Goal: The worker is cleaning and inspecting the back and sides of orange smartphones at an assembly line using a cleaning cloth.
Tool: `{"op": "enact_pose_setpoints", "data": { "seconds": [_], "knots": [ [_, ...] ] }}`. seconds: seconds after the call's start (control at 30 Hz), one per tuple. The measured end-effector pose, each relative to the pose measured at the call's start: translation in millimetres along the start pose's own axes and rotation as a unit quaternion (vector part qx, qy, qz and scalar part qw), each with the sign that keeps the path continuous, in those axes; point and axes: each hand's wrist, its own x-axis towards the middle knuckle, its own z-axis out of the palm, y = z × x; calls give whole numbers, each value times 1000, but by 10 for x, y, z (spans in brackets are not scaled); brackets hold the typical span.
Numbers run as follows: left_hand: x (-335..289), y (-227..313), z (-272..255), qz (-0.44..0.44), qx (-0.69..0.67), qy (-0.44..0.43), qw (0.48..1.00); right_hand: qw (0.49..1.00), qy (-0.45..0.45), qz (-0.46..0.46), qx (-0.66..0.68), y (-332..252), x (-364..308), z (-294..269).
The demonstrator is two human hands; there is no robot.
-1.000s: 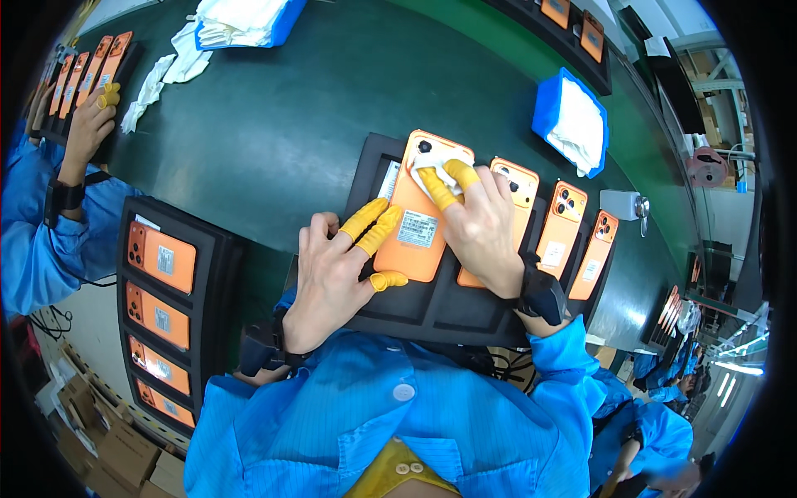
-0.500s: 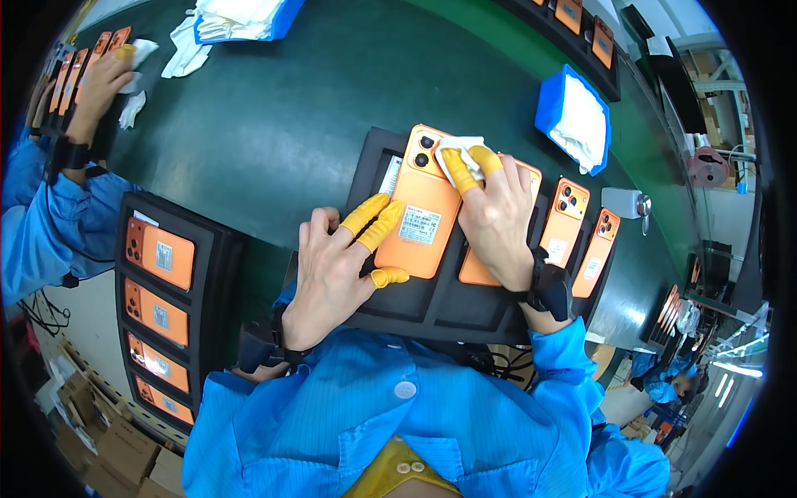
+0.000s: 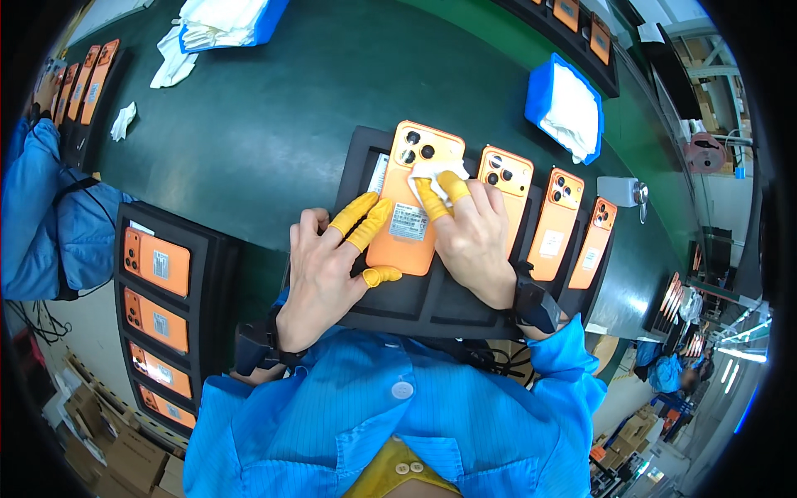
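Observation:
An orange smartphone (image 3: 408, 254) with its back up sits raised at the left of a black foam tray (image 3: 349, 178). My left hand (image 3: 320, 270) steadies it, two fingers on its left edge and the thumb at its lower corner. Yellow finger cots cover those fingertips. My right hand (image 3: 471, 241) pinches a folded white cloth (image 3: 430, 171) with cot-covered fingers and presses it on the phone's back, between the cameras and the printed label (image 3: 408, 222). Right of it in the tray lie three more orange phones, the nearest (image 3: 508, 176) partly hidden by my right hand.
A blue bin of white cloths (image 3: 573, 116) stands at the far right, another (image 3: 220, 23) at the far left. At my left is a black tray (image 3: 217, 274) with several orange phones. Beyond it are a co-worker's blue sleeve (image 3: 70, 224) and a crumpled cloth (image 3: 124, 121).
My right hand and the cloth have slid down and left, from beside the cameras to the middle of the phone's back. The co-worker's hand has drawn away to the left.

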Motion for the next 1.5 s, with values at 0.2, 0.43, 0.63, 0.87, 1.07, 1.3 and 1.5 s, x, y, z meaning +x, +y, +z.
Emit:
{"op": "enact_pose_setpoints", "data": {
  "seconds": [0.2,0.43,0.63,0.87,1.07,1.3,1.5],
  "knots": [
    [-14,2,1,-4,14,-3,1000,999,9,-5,-34,91,-89,-37],
    [-2,14,-6,10,16,3,1000,996,31,31,-82,327,46,-14],
    [-4,24,0,-7,17,0,1000,999,16,34,-33,235,-21,-18],
    [7,14,7,-4,7,1,1000,998,56,11,-17,203,154,-22],
    [-11,9,22,-3,8,4,1000,1000,22,-20,-11,219,27,-34],
    [-30,75,-70,-8,29,-16,999,995,-25,78,61,194,-83,-241],
    [32,238,-219,9,-168,3,986,539,-55,377,751,152,-386,-457]
  ]
}}
